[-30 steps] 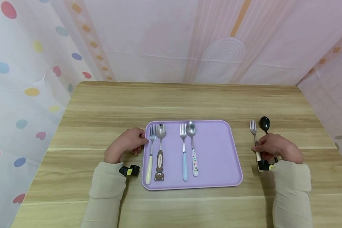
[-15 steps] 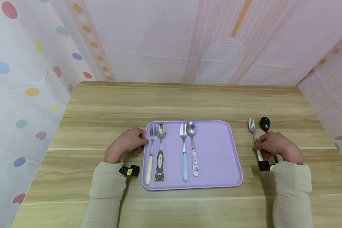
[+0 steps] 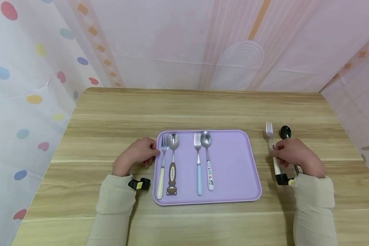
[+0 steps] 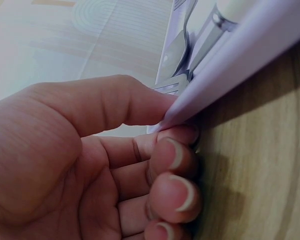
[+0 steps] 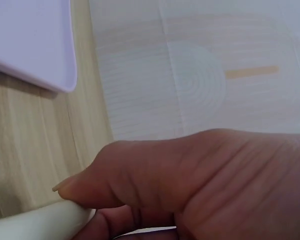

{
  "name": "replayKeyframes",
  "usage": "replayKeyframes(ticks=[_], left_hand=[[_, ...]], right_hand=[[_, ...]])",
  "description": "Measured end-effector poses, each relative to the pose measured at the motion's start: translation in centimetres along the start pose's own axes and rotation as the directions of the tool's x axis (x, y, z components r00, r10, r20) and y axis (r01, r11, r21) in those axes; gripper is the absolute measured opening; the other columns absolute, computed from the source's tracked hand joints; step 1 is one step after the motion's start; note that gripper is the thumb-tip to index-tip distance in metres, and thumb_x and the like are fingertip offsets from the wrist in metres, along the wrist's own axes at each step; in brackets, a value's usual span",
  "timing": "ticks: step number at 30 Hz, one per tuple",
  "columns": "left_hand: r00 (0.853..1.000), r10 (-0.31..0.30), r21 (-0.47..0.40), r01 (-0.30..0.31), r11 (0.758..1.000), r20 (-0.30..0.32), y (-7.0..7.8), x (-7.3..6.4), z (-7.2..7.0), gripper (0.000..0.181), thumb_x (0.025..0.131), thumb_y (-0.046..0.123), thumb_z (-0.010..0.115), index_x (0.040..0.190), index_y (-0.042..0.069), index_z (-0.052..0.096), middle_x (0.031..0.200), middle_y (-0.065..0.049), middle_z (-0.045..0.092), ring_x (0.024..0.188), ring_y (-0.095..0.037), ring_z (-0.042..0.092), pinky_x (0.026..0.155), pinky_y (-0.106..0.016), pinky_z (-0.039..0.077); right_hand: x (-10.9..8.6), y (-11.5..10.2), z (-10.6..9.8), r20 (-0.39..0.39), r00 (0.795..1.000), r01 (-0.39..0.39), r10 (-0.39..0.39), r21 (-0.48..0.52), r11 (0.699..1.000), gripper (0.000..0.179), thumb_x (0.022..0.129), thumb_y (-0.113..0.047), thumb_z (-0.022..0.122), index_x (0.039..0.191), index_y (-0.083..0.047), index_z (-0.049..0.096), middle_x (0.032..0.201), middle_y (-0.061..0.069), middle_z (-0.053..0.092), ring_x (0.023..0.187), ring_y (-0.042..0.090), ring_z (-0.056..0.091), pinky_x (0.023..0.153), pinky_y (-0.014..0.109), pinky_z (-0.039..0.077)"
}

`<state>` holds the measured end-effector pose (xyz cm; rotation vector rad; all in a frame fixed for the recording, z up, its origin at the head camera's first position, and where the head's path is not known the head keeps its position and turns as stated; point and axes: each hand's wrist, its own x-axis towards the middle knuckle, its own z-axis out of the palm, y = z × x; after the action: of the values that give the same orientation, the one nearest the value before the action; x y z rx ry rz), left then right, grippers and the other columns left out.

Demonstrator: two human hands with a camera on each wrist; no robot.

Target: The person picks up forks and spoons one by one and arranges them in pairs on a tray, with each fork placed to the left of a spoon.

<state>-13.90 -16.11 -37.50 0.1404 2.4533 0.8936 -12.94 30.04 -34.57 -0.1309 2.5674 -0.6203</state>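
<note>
My right hand (image 3: 295,154) pinches a fork (image 3: 269,130) with a cream-white handle, to the right of the tray. In the right wrist view, thumb and fingers close on that pale handle (image 5: 35,223). Just right of the fork lies a black spoon (image 3: 285,132), its handle partly hidden under my hand. My left hand (image 3: 139,152) grips the left rim of a lilac tray (image 3: 233,167). The left wrist view has the thumb (image 4: 125,100) over the rim and curled fingers beneath it.
On the tray lie a cream-handled fork (image 3: 161,177), a brown bear-handled spoon (image 3: 172,172), a blue-handled fork (image 3: 199,177) and a spoon with a patterned white handle (image 3: 210,174). Patterned curtains (image 3: 172,41) hang behind the wooden table (image 3: 203,109).
My right hand has raised the white-handled fork from the table, and its tines have shifted away from me and slightly left. The left hand and the tray have stayed in place.
</note>
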Motion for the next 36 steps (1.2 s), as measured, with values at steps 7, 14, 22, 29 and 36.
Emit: replayKeyframes(ticks=[7,14,22,29,36], left_hand=[[1.0,-0.008,0.008,0.008,1.0,0.006,0.2,0.0,0.0,0.019,0.092,0.011,0.056,0.075,0.004,0.053,0.059,-0.006,0.055,0.047,-0.016,0.052,0.048,-0.028,0.043],[1.0,0.001,0.004,-0.001,1.0,0.007,0.3,0.0,-0.1,0.019,0.092,0.011,0.056,0.075,0.003,0.054,0.059,-0.006,0.055,0.047,-0.016,0.052,0.049,-0.028,0.043],[1.0,0.003,0.002,-0.003,1.0,0.009,0.0,0.1,0.1,0.019,0.091,0.01,0.055,0.074,0.004,0.053,0.058,-0.007,0.055,0.047,-0.017,0.053,0.048,-0.028,0.044],[1.0,0.013,0.004,-0.013,1.0,0.0,-0.2,0.2,0.2,0.019,0.091,0.01,0.056,0.074,0.004,0.052,0.058,-0.007,0.055,0.046,-0.016,0.052,0.047,-0.028,0.043],[1.0,0.008,0.009,-0.008,1.0,-0.003,-0.2,0.2,0.1,0.019,0.092,0.011,0.056,0.075,0.004,0.052,0.058,-0.006,0.054,0.045,-0.016,0.052,0.047,-0.028,0.043]], right_hand=[[-0.1,-0.8,0.0,-0.042,0.998,0.048,-0.049,-0.03,0.998,0.031,0.091,-0.022,0.059,0.063,-0.01,0.053,0.055,-0.001,0.055,0.052,0.015,0.052,0.057,0.032,0.039],[0.0,-2.2,0.4,-0.086,0.992,0.083,-0.088,-0.055,0.995,0.032,0.087,-0.018,0.057,0.058,-0.013,0.045,0.05,-0.002,0.052,0.048,0.013,0.05,0.052,0.03,0.039],[0.2,-3.7,1.3,-0.104,0.985,0.126,-0.14,-0.133,0.983,0.031,0.087,-0.017,0.055,0.059,-0.013,0.044,0.05,-0.004,0.051,0.046,0.012,0.051,0.052,0.03,0.04],[0.4,-5.1,2.3,-0.166,0.965,0.157,-0.202,-0.249,0.956,0.029,0.081,-0.017,0.057,0.056,-0.015,0.043,0.048,-0.006,0.046,0.048,0.012,0.047,0.051,0.03,0.035],[0.8,-6.2,3.0,-0.127,0.973,0.161,-0.191,-0.212,0.964,0.028,0.082,-0.013,0.057,0.057,-0.013,0.043,0.054,-0.004,0.039,0.052,0.014,0.039,0.05,0.028,0.032]])
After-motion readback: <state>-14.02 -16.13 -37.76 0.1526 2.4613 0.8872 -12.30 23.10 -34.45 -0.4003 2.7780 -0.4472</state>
